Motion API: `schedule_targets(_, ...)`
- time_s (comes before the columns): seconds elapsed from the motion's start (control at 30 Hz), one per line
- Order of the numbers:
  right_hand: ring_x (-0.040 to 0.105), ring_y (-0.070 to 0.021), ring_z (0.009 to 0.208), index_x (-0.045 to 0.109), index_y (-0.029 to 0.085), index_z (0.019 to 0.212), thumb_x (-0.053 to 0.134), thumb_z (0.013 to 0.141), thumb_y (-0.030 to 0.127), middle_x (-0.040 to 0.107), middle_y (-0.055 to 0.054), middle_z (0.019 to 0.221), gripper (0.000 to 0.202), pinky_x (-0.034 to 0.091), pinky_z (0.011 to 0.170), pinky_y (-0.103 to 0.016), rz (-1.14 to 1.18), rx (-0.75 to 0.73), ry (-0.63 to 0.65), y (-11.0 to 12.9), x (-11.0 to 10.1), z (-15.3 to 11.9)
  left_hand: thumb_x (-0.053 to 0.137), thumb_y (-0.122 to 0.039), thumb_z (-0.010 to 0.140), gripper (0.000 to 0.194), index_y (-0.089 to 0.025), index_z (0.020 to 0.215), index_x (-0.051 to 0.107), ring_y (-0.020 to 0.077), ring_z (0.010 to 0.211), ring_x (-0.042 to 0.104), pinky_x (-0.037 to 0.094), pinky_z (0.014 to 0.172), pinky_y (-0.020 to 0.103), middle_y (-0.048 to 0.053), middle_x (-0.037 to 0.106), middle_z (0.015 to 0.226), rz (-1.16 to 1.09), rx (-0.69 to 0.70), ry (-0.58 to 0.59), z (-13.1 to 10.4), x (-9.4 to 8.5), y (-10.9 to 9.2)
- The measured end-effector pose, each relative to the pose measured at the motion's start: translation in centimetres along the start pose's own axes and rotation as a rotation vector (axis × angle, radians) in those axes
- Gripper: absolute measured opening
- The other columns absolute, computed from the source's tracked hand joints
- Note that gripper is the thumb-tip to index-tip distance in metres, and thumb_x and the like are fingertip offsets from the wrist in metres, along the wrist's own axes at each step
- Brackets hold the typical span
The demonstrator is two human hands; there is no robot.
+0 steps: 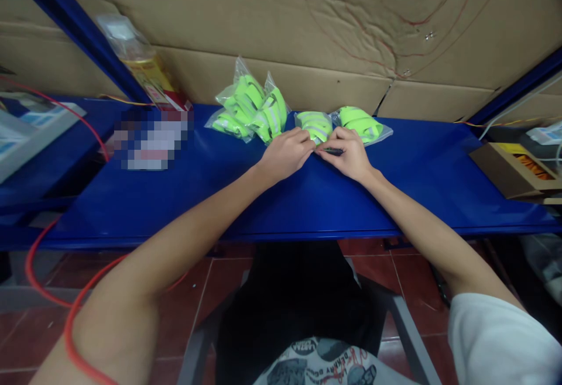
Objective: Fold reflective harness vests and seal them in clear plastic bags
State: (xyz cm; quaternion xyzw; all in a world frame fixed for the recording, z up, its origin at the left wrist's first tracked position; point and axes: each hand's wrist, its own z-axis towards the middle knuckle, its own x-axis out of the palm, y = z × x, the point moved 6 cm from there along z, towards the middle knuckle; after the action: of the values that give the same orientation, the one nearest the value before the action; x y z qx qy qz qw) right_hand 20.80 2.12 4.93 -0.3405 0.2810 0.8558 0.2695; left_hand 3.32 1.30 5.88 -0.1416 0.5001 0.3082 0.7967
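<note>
At the middle of the blue table, my left hand [287, 152] is closed, its fingertips pinched at the near edge of a clear plastic bag [315, 124]. Folded neon-green strap with pale reflective stripes shows inside that bag. My right hand [351, 154] meets it from the other side, thumb and fingers closed round a small dark object [335, 151] whose kind I cannot make out. Close behind the right hand lies another bag of green strap [359, 123]. To the left, two more such bags [241, 104] [271, 116] lean against each other.
A bottle with a yellow label [147, 72] stands at the back left against the cardboard wall [263, 16]. An open cardboard box [511, 168] sits at the right end of the table [219, 206]. A red hose [70, 320] loops past my left arm.
</note>
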Motion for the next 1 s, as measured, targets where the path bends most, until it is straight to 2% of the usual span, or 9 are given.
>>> schedule_targets(0.23, 0.066, -0.0266, 0.089, 0.091, 0.029, 0.107, 0.085, 0.097, 0.041, 0.073, -0.005, 0.092, 0.017, 0.045, 0.09, -0.047, -0.007, 0.005, -0.008, 0.1, -0.2, 0.2, 0.044, -0.019, 0.115, 0.038, -0.01, 0.112, 0.081, 0.0302, 0.107, 0.072, 0.059, 0.093, 0.042, 0.017, 0.077, 0.107, -0.025, -0.008, 0.048, 0.1, 0.1, 0.8)
schedule_targets(0.43, 0.072, -0.0284, 0.092, 0.089, 0.027, 0.1, 0.077, 0.098, 0.033, 0.081, -0.005, 0.094, 0.013, 0.045, 0.094, -0.049, -0.021, 0.027, 0.006, 0.1, -1.2, 0.4, 0.049, -0.019, 0.112, 0.032, -0.013, 0.109, 0.08, 0.0313, 0.109, 0.071, 0.06, 0.095, 0.045, 0.017, 0.077, 0.108, -0.06, -0.069, -0.066, -0.2, -0.4, 1.2)
schedule_targets(0.6, 0.073, -0.0284, 0.094, 0.088, 0.027, 0.1, 0.073, 0.104, 0.032, 0.083, -0.006, 0.099, 0.016, 0.047, 0.094, -0.049, 0.003, -0.025, 0.048, 0.6, -0.6, 0.2, 0.05, -0.021, 0.114, 0.029, -0.013, 0.116, 0.078, 0.0292, 0.112, 0.07, 0.059, 0.101, 0.043, 0.016, 0.077, 0.113, -0.085, 0.016, -0.069, -0.1, 0.0, 0.2)
schedule_targets(0.73, 0.072, -0.0277, 0.091, 0.087, 0.027, 0.101, 0.074, 0.103, 0.03, 0.08, -0.006, 0.095, 0.014, 0.049, 0.091, -0.047, 0.0, -0.04, 0.01, 1.0, -0.5, 0.2, 0.044, -0.023, 0.117, 0.037, -0.013, 0.115, 0.079, 0.0281, 0.112, 0.072, 0.06, 0.1, 0.042, 0.016, 0.078, 0.112, -0.107, 0.044, -0.031, 0.2, 0.4, 0.5)
schedule_targets(0.83, 0.071, -0.0274, 0.09, 0.087, 0.026, 0.102, 0.078, 0.101, 0.037, 0.077, -0.006, 0.094, 0.014, 0.052, 0.088, -0.046, 0.036, 0.001, -0.019, 0.8, -1.0, 0.4, 0.046, -0.023, 0.115, 0.035, -0.014, 0.115, 0.08, 0.0283, 0.111, 0.072, 0.06, 0.098, 0.042, 0.016, 0.078, 0.111, -0.124, 0.02, -0.045, 0.2, 0.4, 1.1)
schedule_targets(1.0, 0.069, -0.0242, 0.082, 0.086, 0.025, 0.094, 0.078, 0.1, 0.051, 0.075, -0.006, 0.09, 0.028, 0.054, 0.078, -0.041, 0.111, 0.027, -0.038, 0.2, -1.8, 0.5, 0.051, -0.021, 0.112, 0.03, -0.014, 0.109, 0.08, 0.0297, 0.11, 0.072, 0.06, 0.096, 0.043, 0.016, 0.078, 0.11, -0.14, -0.051, -0.103, -0.1, 0.1, 1.6)
